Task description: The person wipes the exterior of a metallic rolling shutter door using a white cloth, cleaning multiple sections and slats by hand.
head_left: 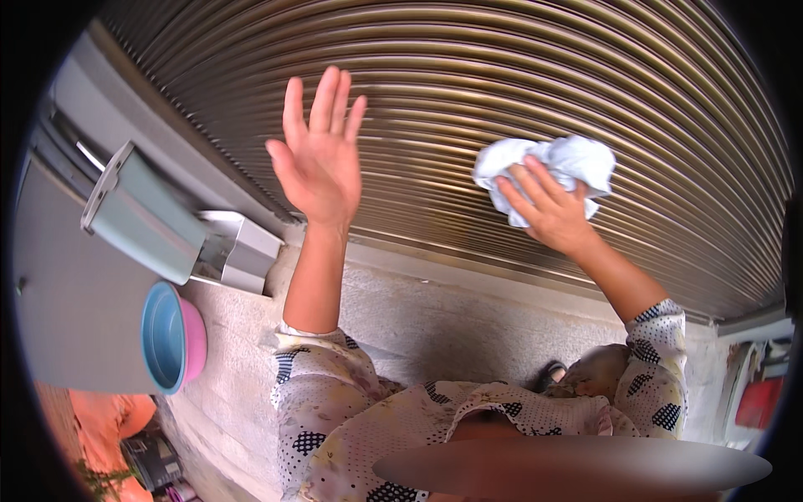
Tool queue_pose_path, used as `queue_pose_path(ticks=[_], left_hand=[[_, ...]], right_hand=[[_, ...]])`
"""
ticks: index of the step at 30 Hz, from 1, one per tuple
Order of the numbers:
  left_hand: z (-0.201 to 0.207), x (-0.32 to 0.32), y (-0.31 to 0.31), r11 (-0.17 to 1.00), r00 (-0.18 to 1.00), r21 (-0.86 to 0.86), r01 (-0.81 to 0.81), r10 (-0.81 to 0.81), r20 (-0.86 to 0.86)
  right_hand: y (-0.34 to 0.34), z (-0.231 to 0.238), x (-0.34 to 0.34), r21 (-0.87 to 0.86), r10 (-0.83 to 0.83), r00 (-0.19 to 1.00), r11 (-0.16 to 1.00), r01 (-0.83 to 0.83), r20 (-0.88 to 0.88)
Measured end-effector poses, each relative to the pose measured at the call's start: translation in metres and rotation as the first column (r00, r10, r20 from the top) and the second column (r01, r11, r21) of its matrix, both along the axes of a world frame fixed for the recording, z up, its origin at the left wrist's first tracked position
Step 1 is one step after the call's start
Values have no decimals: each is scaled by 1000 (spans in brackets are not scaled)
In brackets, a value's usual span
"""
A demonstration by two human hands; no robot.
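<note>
A ribbed metal roller shutter spans the view in front of me. My right hand presses a bunched pale blue-white cloth against its slats, fingers laid over the cloth. To the left, my left hand is raised with its fingers spread and its palm turned up toward the view. It holds nothing, and whether it touches the slats I cannot tell.
At the left, a grey-green bin stands beside a white open box, with a round blue and pink basin nearer me. Orange cloth or plastic lies lower left. A red object sits far right. Concrete floor runs below the shutter.
</note>
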State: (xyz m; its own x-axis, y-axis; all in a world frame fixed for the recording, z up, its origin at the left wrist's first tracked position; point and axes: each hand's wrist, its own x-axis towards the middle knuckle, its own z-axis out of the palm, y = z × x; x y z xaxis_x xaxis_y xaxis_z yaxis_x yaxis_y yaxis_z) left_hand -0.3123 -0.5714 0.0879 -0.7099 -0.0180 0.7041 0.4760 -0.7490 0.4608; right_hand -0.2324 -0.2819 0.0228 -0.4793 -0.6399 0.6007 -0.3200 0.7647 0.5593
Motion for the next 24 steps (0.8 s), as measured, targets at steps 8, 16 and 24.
queue_pose_path(ticks=[8,16,24], left_hand=[[33,9,-1,855,899,318,410,-437,16],[18,2,2,809,835,322,491,-543,89],[-8,0,28,818,793,255,516,-568,220]], right_hand=[[-120,-17,-79,53,226,958,970,-239,175],[-89,-32,-66,179,225,876,928,-325,427],[45,-38,24,296,-72,843,949,-106,533]])
